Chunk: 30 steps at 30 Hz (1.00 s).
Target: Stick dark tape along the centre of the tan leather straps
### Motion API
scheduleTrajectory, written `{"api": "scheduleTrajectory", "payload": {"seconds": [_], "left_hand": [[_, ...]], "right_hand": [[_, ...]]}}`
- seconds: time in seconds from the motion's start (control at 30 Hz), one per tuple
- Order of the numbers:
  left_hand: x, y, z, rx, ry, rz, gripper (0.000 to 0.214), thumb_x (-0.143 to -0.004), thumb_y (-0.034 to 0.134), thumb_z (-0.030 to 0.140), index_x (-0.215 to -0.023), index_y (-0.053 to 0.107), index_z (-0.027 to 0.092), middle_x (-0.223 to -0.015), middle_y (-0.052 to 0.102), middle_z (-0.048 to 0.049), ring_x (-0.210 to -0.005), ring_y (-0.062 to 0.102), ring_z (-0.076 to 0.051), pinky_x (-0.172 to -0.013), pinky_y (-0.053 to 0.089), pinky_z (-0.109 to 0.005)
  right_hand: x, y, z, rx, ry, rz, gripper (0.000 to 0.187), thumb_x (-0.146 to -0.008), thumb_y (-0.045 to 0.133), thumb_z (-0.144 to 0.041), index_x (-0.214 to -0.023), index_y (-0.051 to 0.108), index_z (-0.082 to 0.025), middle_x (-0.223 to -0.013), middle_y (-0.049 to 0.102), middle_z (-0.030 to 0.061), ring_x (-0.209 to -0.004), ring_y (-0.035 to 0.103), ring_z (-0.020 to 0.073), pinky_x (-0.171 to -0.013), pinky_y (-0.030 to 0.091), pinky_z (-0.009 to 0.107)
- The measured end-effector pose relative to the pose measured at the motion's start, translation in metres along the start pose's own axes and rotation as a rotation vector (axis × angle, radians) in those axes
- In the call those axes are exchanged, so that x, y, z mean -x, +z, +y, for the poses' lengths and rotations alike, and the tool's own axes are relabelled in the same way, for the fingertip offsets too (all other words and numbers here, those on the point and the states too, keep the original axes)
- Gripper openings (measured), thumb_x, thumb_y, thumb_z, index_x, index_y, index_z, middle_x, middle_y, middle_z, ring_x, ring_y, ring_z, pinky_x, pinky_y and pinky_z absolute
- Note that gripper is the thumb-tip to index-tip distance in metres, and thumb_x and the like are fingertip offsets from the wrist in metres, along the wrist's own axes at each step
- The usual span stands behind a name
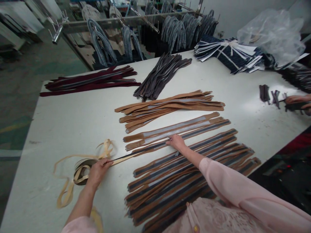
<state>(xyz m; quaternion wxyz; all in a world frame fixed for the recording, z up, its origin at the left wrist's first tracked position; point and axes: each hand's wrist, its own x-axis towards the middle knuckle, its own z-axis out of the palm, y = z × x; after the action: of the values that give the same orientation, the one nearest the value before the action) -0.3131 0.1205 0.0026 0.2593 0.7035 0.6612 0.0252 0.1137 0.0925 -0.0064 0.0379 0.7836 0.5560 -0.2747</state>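
Note:
My left hand (99, 171) is closed on a narrow dark tape (122, 157) with pale yellow backing, held stretched to the right. Beside it lies the loose tape roll (81, 171), with curled yellow backing paper (65, 194) around it. The tape runs along a brown fabric strip (152, 148), flat on the table. My right hand (177, 142) rests on that strip with its fingers pinched; a small shiny bit shows at the fingertips, too small to name. Above it lie brown strips with grey middles (175, 127). Nearer me, several brown strips with dark bands (170, 181) lie side by side.
Further back lie a brown strip bundle (170, 106), maroon strips (92, 81) and dark grey strips (162, 76). Striped navy fabric (225, 53) and a clear plastic bag (272, 35) sit at the back right. Another person's hand (297, 102) is at the right. A metal rack (126, 21) stands behind.

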Motion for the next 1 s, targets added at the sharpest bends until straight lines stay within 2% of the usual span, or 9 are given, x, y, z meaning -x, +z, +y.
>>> {"api": "scheduleTrajectory", "payload": {"seconds": [0.13,0.27,0.4,0.57,0.73,0.87,1.0], "left_hand": [[0.006,0.003,-0.007,-0.138,-0.076,0.058,0.035,-0.074,0.040,0.047,-0.085,0.063,0.023,-0.085,0.067,-0.0036,-0.079,0.060,-0.021,-0.067,0.042,-0.027],[0.006,0.006,-0.004,-0.193,-0.097,0.048,0.036,-0.075,0.038,0.045,-0.088,0.063,0.022,-0.088,0.067,-0.0051,-0.081,0.061,-0.021,-0.068,0.043,-0.026],[0.005,0.000,-0.002,-0.180,-0.042,-0.004,0.032,-0.075,0.038,0.041,-0.083,0.063,0.022,-0.085,0.067,-0.0038,-0.079,0.061,-0.020,-0.067,0.042,-0.025],[0.014,-0.033,-0.013,-0.259,0.049,-0.059,0.026,-0.075,0.040,0.037,-0.080,0.061,0.021,-0.085,0.065,-0.0041,-0.078,0.059,-0.020,-0.066,0.041,-0.026],[0.031,-0.067,-0.053,-0.508,0.009,-0.009,0.023,-0.075,0.038,0.031,-0.080,0.059,0.022,-0.083,0.064,-0.0050,-0.074,0.057,-0.022,-0.065,0.038,-0.029],[0.039,-0.071,-0.083,-0.652,-0.134,-0.086,0.024,-0.076,0.036,0.032,-0.078,0.058,0.024,-0.080,0.064,-0.0052,-0.073,0.057,-0.024,-0.061,0.036,-0.030],[0.036,-0.070,-0.085,-0.575,-0.267,-0.062,0.025,-0.076,0.035,0.028,-0.085,0.058,0.022,-0.082,0.065,-0.0093,-0.072,0.058,-0.026,-0.061,0.037,-0.031]], "right_hand": [[0.006,-0.006,-0.007,0.059,-0.005,0.005,0.034,-0.071,0.053,-0.046,-0.090,0.062,-0.018,-0.091,0.065,0.0115,-0.089,0.059,0.0224,-0.072,0.042,0.029],[0.012,-0.006,-0.033,0.093,-0.184,0.050,0.026,-0.076,0.049,-0.030,-0.097,0.058,-0.018,-0.093,0.064,0.0109,-0.090,0.058,0.0213,-0.074,0.041,0.029],[0.009,0.010,-0.070,-0.070,-0.346,-0.019,0.022,-0.077,0.045,-0.029,-0.086,0.062,-0.018,-0.087,0.066,0.0067,-0.084,0.058,0.0172,-0.069,0.039,0.024],[0.005,0.031,-0.089,-0.102,-0.229,-0.010,0.023,-0.072,0.051,-0.036,-0.082,0.063,-0.019,-0.083,0.066,0.0063,-0.081,0.059,0.0184,-0.067,0.040,0.025],[0.008,0.030,-0.093,-0.089,-0.149,-0.008,0.029,-0.065,0.057,-0.043,-0.082,0.063,-0.020,-0.086,0.066,0.0074,-0.082,0.060,0.0204,-0.067,0.042,0.027],[0.009,0.027,-0.099,-0.081,-0.118,-0.018,0.037,-0.061,0.060,-0.048,-0.084,0.063,-0.019,-0.088,0.065,0.0098,-0.085,0.060,0.0232,-0.069,0.043,0.030],[0.012,0.025,-0.104,-0.044,-0.099,-0.020,0.041,-0.062,0.060,-0.049,-0.088,0.063,-0.017,-0.090,0.065,0.0120,-0.087,0.059,0.0254,-0.070,0.044,0.033]]}}
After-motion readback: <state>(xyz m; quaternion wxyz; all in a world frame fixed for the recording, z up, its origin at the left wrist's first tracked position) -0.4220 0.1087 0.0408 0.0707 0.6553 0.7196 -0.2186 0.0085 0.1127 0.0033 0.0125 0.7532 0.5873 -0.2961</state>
